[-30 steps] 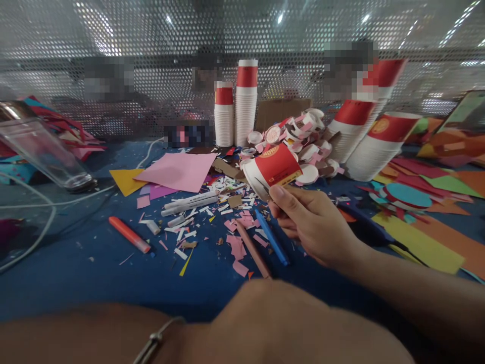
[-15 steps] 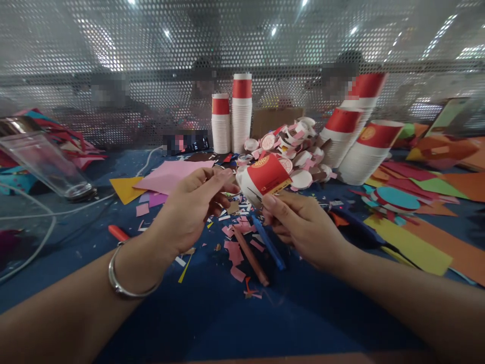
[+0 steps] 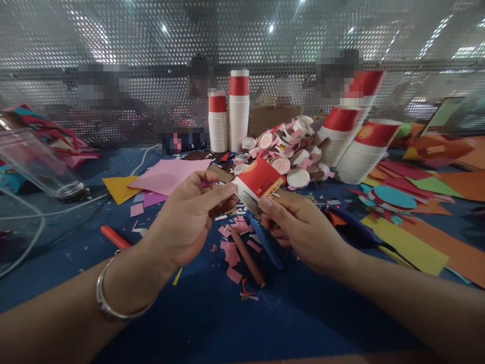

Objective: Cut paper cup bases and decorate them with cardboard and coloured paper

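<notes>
A red and white paper cup (image 3: 259, 179), tilted on its side with slits in its white part, is held above the blue table (image 3: 242, 328). My left hand (image 3: 189, 217) pinches the cup's left end between thumb and fingers. On the lower right of the cup, my right hand (image 3: 299, 222) grips it, thumb on the near side. Beneath the hands lie a brown marker (image 3: 248, 257), a blue marker (image 3: 266, 242) and pink paper scraps (image 3: 230, 253).
White and red cup stacks (image 3: 239, 116) stand at the back and right. Beside them is a pile of cut cup pieces (image 3: 295, 144). Coloured paper (image 3: 432, 247) lies right, a clear bottle (image 3: 41, 162) left. People are behind the mesh.
My left hand has moved onto the cup's left end, its fingers now closed there. The cup is turned a little and sits slightly lower. The view has shifted slightly.
</notes>
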Demonstrator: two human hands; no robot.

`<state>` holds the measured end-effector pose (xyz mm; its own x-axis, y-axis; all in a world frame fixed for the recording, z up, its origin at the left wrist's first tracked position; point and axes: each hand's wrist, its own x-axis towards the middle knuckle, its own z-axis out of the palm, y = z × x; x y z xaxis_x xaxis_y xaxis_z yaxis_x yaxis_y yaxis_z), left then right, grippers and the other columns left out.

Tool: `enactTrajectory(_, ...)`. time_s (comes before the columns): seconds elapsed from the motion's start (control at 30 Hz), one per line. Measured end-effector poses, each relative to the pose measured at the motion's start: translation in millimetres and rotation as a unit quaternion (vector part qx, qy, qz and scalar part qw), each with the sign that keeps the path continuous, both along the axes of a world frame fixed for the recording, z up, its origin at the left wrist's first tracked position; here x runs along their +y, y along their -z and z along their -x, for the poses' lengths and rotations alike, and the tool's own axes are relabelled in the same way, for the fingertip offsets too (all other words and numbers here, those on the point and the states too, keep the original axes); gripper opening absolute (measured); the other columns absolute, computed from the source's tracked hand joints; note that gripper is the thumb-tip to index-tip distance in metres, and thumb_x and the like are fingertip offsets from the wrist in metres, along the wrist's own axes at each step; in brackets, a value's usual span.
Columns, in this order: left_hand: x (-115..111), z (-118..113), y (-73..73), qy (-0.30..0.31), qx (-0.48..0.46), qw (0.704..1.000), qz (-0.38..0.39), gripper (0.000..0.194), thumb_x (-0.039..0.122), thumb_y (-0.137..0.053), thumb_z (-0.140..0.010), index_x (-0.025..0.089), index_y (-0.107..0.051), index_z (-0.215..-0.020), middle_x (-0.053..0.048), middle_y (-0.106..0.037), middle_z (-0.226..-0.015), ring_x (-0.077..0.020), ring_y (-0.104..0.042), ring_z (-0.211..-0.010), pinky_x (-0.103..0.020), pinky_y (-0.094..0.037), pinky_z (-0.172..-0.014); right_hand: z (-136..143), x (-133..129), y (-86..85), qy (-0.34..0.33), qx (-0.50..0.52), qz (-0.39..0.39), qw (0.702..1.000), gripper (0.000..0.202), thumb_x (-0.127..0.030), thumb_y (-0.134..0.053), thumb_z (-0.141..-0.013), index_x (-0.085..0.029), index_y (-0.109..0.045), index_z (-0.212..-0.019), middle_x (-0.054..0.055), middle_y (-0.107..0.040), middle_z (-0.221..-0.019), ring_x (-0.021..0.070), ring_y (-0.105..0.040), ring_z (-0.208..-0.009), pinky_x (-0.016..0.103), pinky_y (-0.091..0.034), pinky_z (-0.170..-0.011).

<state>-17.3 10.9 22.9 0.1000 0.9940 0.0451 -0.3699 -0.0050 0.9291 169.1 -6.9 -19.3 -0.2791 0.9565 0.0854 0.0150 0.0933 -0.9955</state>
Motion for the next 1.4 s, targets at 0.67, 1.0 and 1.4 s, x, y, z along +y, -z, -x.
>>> enactTrajectory(0.67, -25, -12, 4.7, -0.108, 0.134, 0.969, -0.175, 0.038, 0.011, -0.075, -0.085, 0.024, -0.040, -0.075, 0.007, -0.065, -0.069, -0.0123, -0.067, -0.064, -0.026, -0.056, -0.067, -2, -6, -5.0, -0.006, -0.035, -0.054, 0.998, 0.055, -0.065, -0.055, -0.097, -0.020, -0.045, -0.066, -0.007, -0.033, -0.058, 0.0061, -0.027, -0.048, 0.023, -0.019, -0.040)
enactTrajectory(1.0, -29, -14, 9.3, -0.103, 0.138, 0.971, -0.168, 0.040, 0.015, -0.075, -0.086, 0.024, -0.038, -0.073, 0.006, -0.062, -0.068, -0.0147, -0.070, -0.064, -0.027, -0.057, -0.065, -2, -7, -4.8, 0.000, -0.053, -0.054, 0.997, 0.057, -0.066, -0.052, -0.098, -0.021, -0.045, -0.064, -0.009, -0.028, -0.052, 0.0053, -0.023, -0.042, 0.024, -0.018, -0.039)
enactTrajectory(1.4, -36, -18, 9.2, -0.106, 0.167, 0.965, -0.171, 0.041, 0.016, -0.074, -0.087, 0.023, -0.038, -0.070, 0.005, -0.064, -0.070, -0.0142, -0.071, -0.067, -0.027, -0.060, -0.066, -4, -9, -6.5, 0.000, -0.057, -0.073, 0.996, 0.057, -0.065, -0.051, -0.099, -0.020, -0.043, -0.065, -0.007, -0.031, -0.057, 0.0057, -0.027, -0.046, 0.023, -0.020, -0.041)
